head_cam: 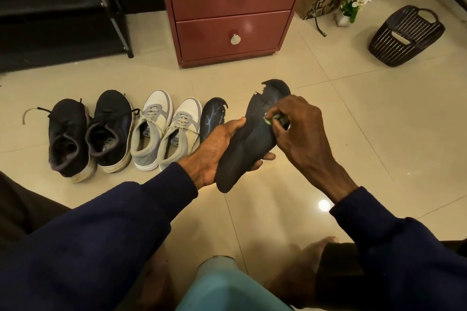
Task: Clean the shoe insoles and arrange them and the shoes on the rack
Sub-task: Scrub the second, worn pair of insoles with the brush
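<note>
Pale blue object (222, 285) nearest; left fingers (265, 157) clasp insole (247, 144), right fingers (275, 111) pinch cloth (271, 120); shoes (156, 106), second insole (212, 116) beyond.

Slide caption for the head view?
Left hand holds a torn dark insole; right hand presses a small cloth to it, shoes lined up behind.

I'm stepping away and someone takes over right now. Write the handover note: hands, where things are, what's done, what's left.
Left hand: grips the dark insole from below, above the floor.
Right hand: pinches a small green cloth against that insole's toe half.
Second insole: on the floor, just right of the grey shoes. Black shoes stand left of those, all in one row.
Rack: far left, by the wall.
Done: wiping of the held insole is under way.
Left: finish it, check the second insole, then put the insoles and both pairs on the rack.
</note>
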